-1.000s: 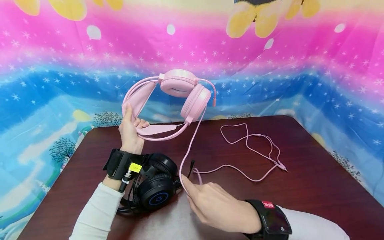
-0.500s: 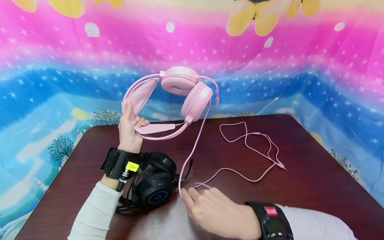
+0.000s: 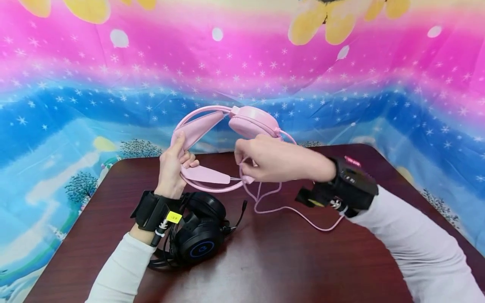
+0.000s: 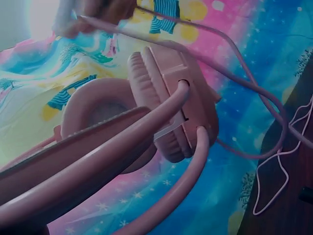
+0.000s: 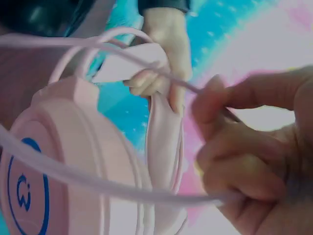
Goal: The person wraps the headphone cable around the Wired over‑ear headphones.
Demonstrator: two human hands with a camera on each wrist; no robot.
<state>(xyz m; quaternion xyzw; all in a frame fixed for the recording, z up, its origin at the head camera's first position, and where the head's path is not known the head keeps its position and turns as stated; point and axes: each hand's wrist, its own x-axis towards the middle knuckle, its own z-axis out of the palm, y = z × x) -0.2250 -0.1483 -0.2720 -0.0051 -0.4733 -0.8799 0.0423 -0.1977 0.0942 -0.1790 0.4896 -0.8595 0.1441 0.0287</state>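
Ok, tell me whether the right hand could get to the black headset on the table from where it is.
Probably yes. The right hand pinches the pink cable beside the pink headset; the black headset lies uncovered on the table just below, but that hand would likely need to let go first.

Both arms wear long white sleeves. Each wrist has a black strap; the left hand's (image 3: 172,162) has a yellow tag.

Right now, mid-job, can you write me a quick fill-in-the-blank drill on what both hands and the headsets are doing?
1. The left hand grips the ____ of the pink headset.
2. The right hand pinches the pink ____ near the earcup.
3. The headset lying on the table under the left wrist is ____ in colour.

Missing words: headband; cable; black
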